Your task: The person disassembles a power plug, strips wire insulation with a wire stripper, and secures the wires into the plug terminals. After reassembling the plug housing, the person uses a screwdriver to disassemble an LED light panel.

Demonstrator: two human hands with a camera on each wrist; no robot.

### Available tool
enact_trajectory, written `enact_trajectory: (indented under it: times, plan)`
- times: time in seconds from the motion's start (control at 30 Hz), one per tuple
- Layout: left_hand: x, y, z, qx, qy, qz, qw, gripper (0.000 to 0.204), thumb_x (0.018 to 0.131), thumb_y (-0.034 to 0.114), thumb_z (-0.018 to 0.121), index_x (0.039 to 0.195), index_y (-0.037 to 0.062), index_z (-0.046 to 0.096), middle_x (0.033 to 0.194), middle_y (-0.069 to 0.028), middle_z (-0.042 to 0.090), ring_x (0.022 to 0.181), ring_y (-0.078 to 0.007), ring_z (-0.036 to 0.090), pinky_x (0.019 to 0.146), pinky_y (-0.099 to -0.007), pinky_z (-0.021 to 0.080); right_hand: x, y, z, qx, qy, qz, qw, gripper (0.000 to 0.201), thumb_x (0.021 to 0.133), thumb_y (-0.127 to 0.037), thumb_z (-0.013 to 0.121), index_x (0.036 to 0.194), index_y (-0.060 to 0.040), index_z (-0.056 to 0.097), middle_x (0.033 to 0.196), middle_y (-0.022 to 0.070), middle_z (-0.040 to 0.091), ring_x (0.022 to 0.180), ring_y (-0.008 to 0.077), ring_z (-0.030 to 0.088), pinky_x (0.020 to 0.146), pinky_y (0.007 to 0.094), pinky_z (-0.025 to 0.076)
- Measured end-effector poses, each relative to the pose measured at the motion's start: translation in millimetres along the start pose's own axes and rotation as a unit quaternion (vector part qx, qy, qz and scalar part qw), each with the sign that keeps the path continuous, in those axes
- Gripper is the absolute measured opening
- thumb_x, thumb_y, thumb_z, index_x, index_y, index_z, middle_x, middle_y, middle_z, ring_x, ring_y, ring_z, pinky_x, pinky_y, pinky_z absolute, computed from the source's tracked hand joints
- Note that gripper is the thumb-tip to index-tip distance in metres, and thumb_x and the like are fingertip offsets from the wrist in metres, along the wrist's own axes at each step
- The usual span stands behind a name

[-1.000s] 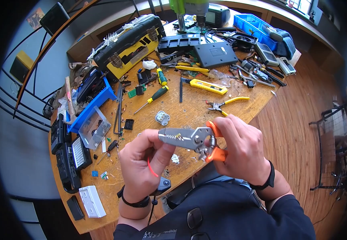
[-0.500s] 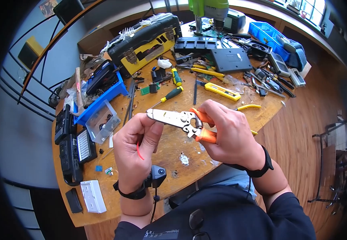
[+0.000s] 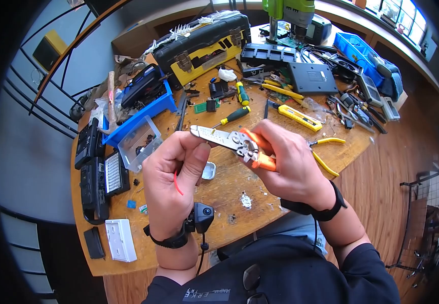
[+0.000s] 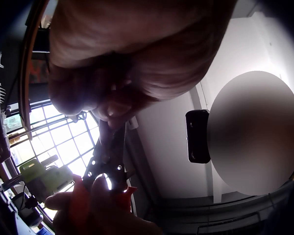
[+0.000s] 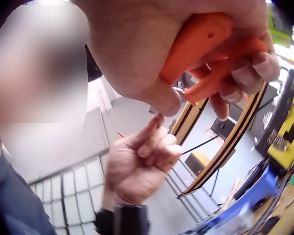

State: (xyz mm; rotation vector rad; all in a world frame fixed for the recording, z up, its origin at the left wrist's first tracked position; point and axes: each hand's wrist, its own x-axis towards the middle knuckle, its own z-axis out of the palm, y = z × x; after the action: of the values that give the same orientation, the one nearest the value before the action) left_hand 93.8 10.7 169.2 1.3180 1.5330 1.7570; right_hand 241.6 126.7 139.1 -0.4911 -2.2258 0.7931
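My left hand (image 3: 171, 177) pinches a red wire (image 3: 178, 184) between thumb and bent fingers. Its end hangs out below the thumb; the rest is hidden in the fingers. My right hand (image 3: 295, 167) grips a pair of wire strippers (image 3: 225, 139) by the orange handles (image 5: 198, 44), raised over the table. Their metal nose points left, its tip right at the left thumb and forefinger. From below, in the left wrist view, the stripper blades (image 4: 110, 147) look dark and reach up to the left fingertips. Whether the wire lies between the blades, I cannot tell.
Yellow-handled cutters (image 3: 326, 154), a yellow utility knife (image 3: 298, 117) and green screwdrivers (image 3: 235, 115) lie on the wooden table (image 3: 214, 200). A small white piece (image 3: 208, 171) sits beyond the left hand. Behind stand a black-yellow toolbox (image 3: 199, 55) and blue bins (image 3: 141, 121).
The head view has shifted, so the table appears farther right. The strippers have tilted, their side turning from dark to bright. Both hands keep their holds.
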Motion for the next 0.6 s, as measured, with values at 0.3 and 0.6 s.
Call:
enact_trajectory:
  times: [0.3, 0.6]
  plan:
    - [6, -8, -1, -0.009, -0.004, -0.028, 1.000, 0.013, 0.090, 0.010, 0.057, 0.095, -0.0011, 0.062, 0.065, 0.0068, 0.050, 0.055, 0.0011, 0.037, 0.047, -0.0166, 0.027, 7, 8, 2, -0.181, 0.105, -0.050, 0.977, 0.034, 0.070, -0.021, 0.071, 0.091, -0.0033, 0.050, 0.078, 0.0115, 0.051, 0.074, 0.0304, 0.054, 0.063, 0.0389, 0.042]
    - [7, -6, 1, -0.065, -0.008, -0.058, 0.996, 0.017, 0.091, 0.013, 0.056, 0.099, -0.0010, 0.062, 0.078, -0.0004, 0.063, 0.055, 0.0003, 0.041, 0.048, -0.0161, 0.030, 6, 3, 5, 0.168, -0.172, 0.182, 0.954, 0.038, 0.088, -0.041, 0.055, 0.083, -0.0029, 0.055, 0.064, 0.0103, 0.052, 0.062, 0.0207, 0.050, 0.058, 0.0327, 0.038]
